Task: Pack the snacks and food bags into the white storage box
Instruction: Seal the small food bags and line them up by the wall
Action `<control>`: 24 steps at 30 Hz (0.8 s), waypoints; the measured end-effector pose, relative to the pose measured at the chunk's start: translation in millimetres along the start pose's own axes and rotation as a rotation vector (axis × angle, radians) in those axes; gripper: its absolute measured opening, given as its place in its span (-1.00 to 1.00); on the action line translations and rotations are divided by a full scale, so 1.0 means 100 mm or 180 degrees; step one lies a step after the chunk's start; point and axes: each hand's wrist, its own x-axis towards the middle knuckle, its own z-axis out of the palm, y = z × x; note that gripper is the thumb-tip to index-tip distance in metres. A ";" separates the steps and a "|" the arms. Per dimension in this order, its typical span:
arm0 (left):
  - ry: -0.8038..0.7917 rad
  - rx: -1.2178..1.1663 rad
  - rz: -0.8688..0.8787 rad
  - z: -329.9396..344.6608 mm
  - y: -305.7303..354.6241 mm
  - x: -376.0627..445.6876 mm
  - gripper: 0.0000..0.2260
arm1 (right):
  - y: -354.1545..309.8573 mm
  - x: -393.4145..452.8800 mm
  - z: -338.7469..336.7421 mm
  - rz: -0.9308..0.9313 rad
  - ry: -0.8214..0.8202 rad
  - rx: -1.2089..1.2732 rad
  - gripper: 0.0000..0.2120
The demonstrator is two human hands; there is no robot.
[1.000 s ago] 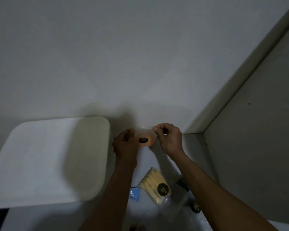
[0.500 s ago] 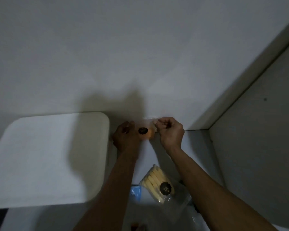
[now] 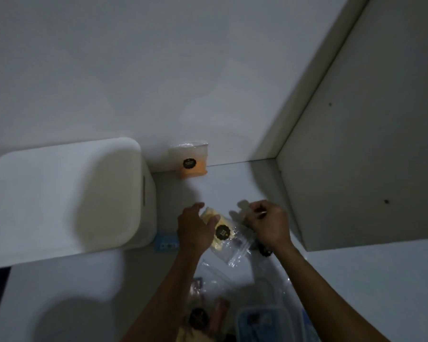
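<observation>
Both hands have drawn back from the orange snack bag point(image 3: 191, 161), which now stands alone, leaning against the back wall just right of the closed white storage box point(image 3: 67, 193). On the white counter point(image 3: 59, 292), the left hand point(image 3: 194, 230) rests with fingers spread on a clear bag of pale yellow sticks point(image 3: 220, 232) bearing a round black label, its grip apart. Just beside it, the right hand point(image 3: 269, 224) is curled; what its grip holds cannot be told through the blur.
</observation>
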 end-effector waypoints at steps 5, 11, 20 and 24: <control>-0.0176 0.0796 0.0095 0.20 -0.24 -0.14 -0.35 | 0.22 -0.38 0.08 -0.0086 -0.0016 -0.0648 -0.80; -0.0128 0.1099 0.0150 0.29 -0.33 -0.14 -0.43 | 0.35 -0.42 0.21 0.0302 0.0013 0.0027 -0.78; -0.0092 0.0270 0.0200 0.16 -0.25 -0.32 -0.25 | 0.06 -0.47 0.07 0.0480 -0.0088 0.1491 -0.87; -0.0051 -0.0492 0.0162 -0.07 -0.14 -0.57 -0.37 | -0.34 -0.57 -0.17 0.0106 -0.0454 0.1694 -0.91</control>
